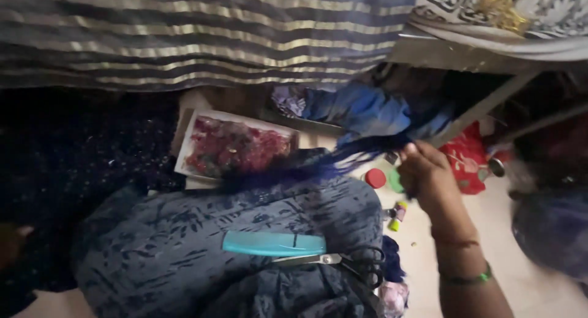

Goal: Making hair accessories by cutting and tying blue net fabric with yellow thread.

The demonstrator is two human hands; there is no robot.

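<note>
— So, what is seen furthest out on the left side?

— Only a blurred sliver of the left hand point(11, 244) is caught at the picture's edge, over dark sequinned cloth point(67, 152); whether its fingers are bent or loose cannot be told. A striped cloth point(184, 36) is hung across the top.

— And moving inward?

— A flat box point(233, 147) filled with red and pink pieces is laid on the floor, well to the left of the right fingers. Nearer the camera, a teal case point(274, 244) is rested on a lap covered in blue printed cloth point(184, 244), and black-handled scissors point(343, 261) are laid touching it, just below.

— What is being held?

— A bunch of dark blue threads point(358, 155) is pinched in the clenched fingers of the right hand point(427, 174); the strands are stretched leftward from the fingertips, toward the box. Crumpled blue fabric point(367, 109) is bunched just above them.

— Anything close to those fingers?

— A red round lid point(375, 178) is set just left of the hand, a small tube point(398, 215) just below it, and a red bag point(467, 159) just to the right. A green bangle point(470, 277) is worn on the wrist.
</note>
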